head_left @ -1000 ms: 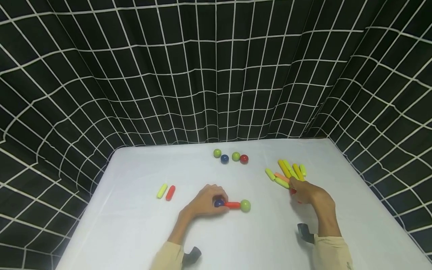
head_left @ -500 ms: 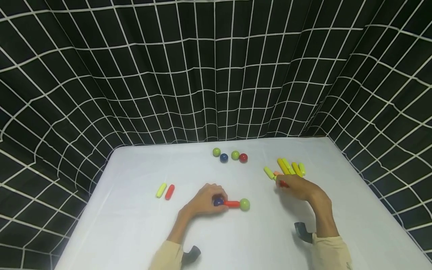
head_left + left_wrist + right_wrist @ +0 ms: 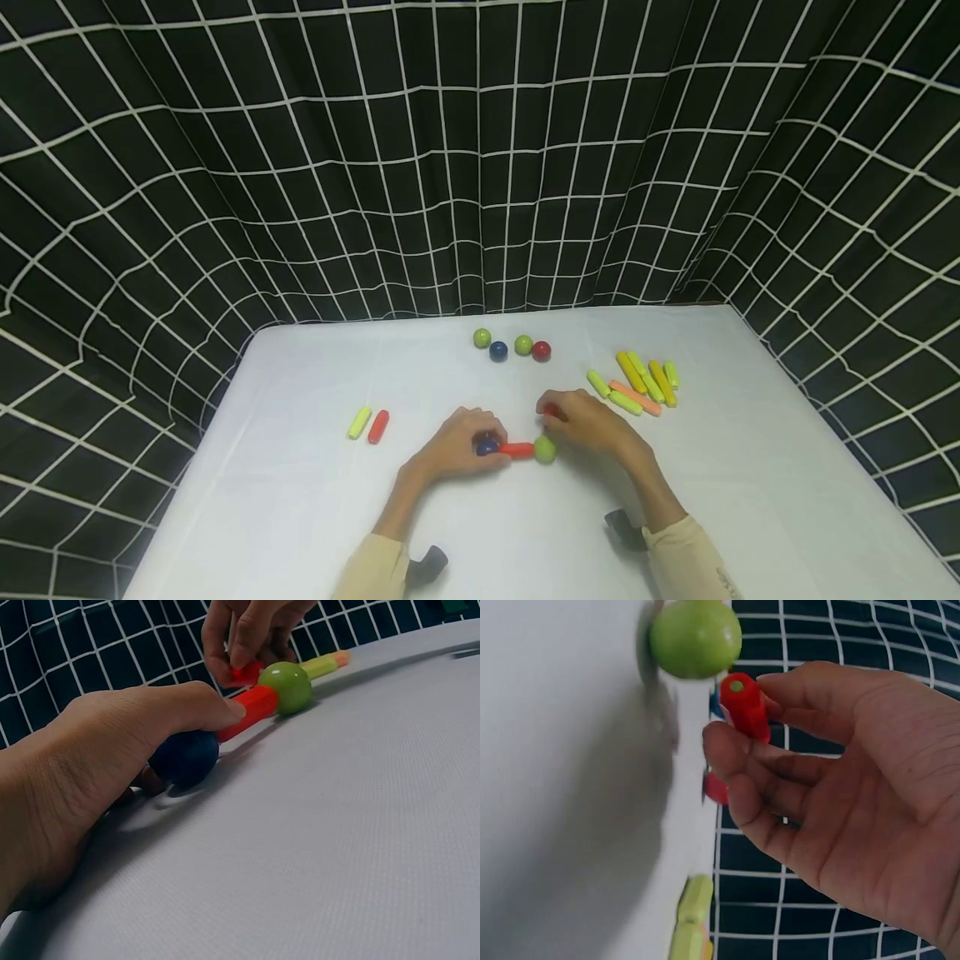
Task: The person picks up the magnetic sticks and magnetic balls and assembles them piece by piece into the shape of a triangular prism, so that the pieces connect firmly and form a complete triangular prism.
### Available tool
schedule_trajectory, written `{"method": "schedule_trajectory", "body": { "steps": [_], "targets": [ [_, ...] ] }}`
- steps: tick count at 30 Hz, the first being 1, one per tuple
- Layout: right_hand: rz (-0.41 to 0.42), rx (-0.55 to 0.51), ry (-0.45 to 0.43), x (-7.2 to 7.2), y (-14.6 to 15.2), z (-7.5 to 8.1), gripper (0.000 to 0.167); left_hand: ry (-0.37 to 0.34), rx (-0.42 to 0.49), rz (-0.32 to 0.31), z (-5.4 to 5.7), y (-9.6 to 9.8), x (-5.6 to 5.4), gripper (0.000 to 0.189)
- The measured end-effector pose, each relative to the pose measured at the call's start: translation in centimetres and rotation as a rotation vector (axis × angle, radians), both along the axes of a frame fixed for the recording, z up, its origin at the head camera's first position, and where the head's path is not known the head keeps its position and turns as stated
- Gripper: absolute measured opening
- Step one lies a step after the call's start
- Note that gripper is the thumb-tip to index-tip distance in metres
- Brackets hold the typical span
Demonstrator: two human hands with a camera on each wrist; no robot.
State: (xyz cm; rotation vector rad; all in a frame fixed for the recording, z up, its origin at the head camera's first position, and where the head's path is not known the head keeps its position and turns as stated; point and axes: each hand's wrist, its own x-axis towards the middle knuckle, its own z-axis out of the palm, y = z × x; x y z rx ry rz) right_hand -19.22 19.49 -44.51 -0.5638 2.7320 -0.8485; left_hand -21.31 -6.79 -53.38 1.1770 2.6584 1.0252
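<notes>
My left hand grips a dark blue ball at the middle of the table, its thumb lying along the near end of a red rod. That rod runs from the blue ball to a glossy green ball on its right, all in one line. My right hand pinches a second red rod between thumb and fingertips. It is held just behind the green ball, off the table, and its end shows a small green spot in the right wrist view.
Two green balls, a blue ball and a red ball sit near the back edge. Several yellow rods and an orange rod lie at right. A yellow rod and a red rod lie at left.
My right hand has moved left from the rod pile to beside the green ball, carrying a red rod. My left hand keeps its place on the blue ball.
</notes>
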Motion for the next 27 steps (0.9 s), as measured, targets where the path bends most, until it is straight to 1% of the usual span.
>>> {"method": "schedule_trajectory", "body": {
  "steps": [3, 8, 11, 13, 18, 20, 22, 25, 27],
  "targets": [
    [0.045, 0.002, -0.003, 0.1, -0.4, -0.1, 0.015, 0.025, 0.003, -0.007, -0.1, 0.1, -0.1, 0.019],
    [0.077, 0.052, -0.019, 0.4, -0.6, -0.3, 0.018, 0.015, 0.004, 0.002, 0.2, 0.0, 0.0, 0.019],
    [0.094, 0.076, -0.033, 0.6, -0.5, -0.4, 0.020, 0.014, -0.004, 0.007, 0.2, 0.0, 0.1, 0.020],
    [0.096, 0.073, -0.045, 0.7, -0.5, -0.3, 0.021, 0.013, -0.009, 0.008, 0.2, -0.1, 0.2, 0.022],
    [0.037, 0.074, -0.074, 0.5, -0.1, 0.5, 0.027, 0.006, -0.001, 0.016, 0.3, -0.1, 0.4, 0.023],
    [0.013, 0.093, -0.068, 0.0, 0.1, 0.9, 0.028, 0.010, -0.004, 0.016, 0.1, 0.0, 0.3, 0.023],
    [-0.008, 0.124, -0.036, -1.0, 0.3, 1.3, 0.028, 0.019, -0.013, 0.015, 0.0, 0.1, 0.3, 0.024],
    [-0.031, 0.169, 0.046, -3.1, 0.2, 1.6, 0.030, 0.032, -0.024, 0.014, -0.1, 0.2, 0.2, 0.025],
    [-0.049, 0.192, 0.093, -4.7, -0.1, 1.5, 0.038, 0.034, -0.022, 0.018, 0.1, 0.1, 0.2, 0.025]
  ]
}}
